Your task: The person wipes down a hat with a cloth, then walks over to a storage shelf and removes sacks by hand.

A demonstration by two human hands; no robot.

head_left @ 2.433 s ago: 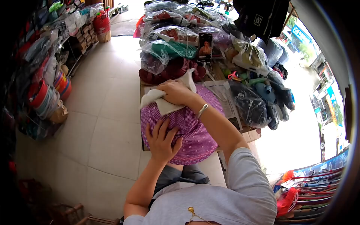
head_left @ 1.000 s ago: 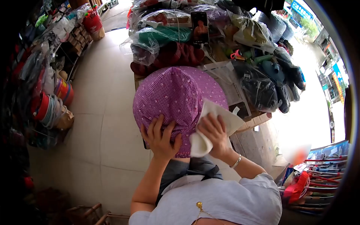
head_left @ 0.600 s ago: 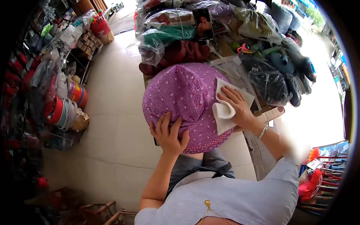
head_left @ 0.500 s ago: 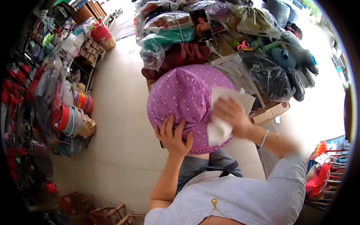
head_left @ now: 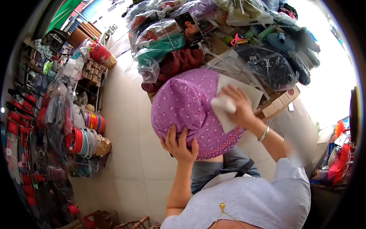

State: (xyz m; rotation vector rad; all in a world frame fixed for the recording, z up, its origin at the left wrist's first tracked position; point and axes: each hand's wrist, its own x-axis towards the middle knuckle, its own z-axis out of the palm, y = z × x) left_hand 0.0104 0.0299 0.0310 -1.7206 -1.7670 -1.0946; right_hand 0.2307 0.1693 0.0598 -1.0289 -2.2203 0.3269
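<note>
Purple checked hat (head_left: 183, 100) with pale floral dots, crown puffed up, pink-flowered brim edge towards the person. Set at the near end of a goods-laden bench (head_left: 280, 102), above grey shorts (head_left: 207, 173), presumably for easy reach with both arms. Support beneath the hat hidden; cannot tell whether bench, lap or both.

Left hand (head_left: 181, 149) on the hat's near left side, low on the crown. Grip spread, fingers fanned over the fabric rather than closed round it; probably placed so to brace the hat against slipping.

Right hand (head_left: 238, 107), with silver bracelet (head_left: 264, 133) at the wrist, over a white cloth (head_left: 225, 105) on the hat's right side. Fingers outstretched across the cloth, likely to press it flat to the brim; slightly blurred, thumb out of sight, so cannot tell whether also pinching a fold. Cloth bunched near the middle, one corner jutting past the hat's right edge.

Just beyond the hat, dark red ribbed goods (head_left: 181, 63). Farther beyond, a phone (head_left: 188, 28) leaning on bagged goods, perhaps for hands-free viewing. Beyond the hat to the right, dark goods in clear plastic (head_left: 268, 68), seemingly wrapped against dust.
</note>
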